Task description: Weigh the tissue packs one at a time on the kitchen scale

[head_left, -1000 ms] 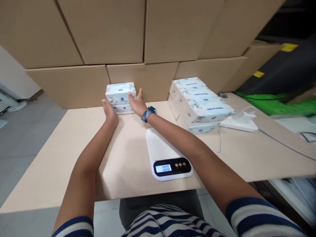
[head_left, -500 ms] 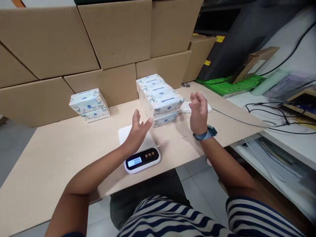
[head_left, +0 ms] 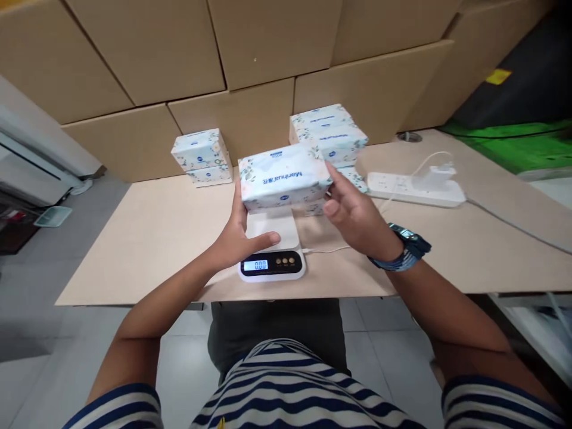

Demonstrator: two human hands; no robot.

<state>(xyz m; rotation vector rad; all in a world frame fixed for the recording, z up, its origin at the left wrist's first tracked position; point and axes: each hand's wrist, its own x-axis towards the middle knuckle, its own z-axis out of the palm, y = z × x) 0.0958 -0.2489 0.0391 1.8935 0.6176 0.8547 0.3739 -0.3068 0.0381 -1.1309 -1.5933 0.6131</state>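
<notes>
Between my two hands, a tissue pack [head_left: 283, 176] with a floral print is held up over a white digital scale [head_left: 273, 265]. My left hand [head_left: 241, 235] grips the pack's left end, its thumb stretched out below. At the right end, my right hand [head_left: 355, 211] holds the pack with its fingers behind the corner. The scale's lit display reads 0.00, and part of its plate is hidden under the pack and my left thumb. Behind the held pack stands a stack of tissue packs [head_left: 330, 131], partly covered. A smaller tissue stack [head_left: 203, 156] sits farther left.
Large cardboard boxes [head_left: 250, 119] form a wall along the table's back. On the right lies a white power strip [head_left: 415, 189], with a plug and cables. A thin white cable [head_left: 328, 249] runs from the scale. The wooden table [head_left: 147, 238] ends close to my body.
Both hands, empty and apart before, now hold one tissue pack taken from the right stack above the scale. The view has shifted, bringing the floor at the left into sight.
</notes>
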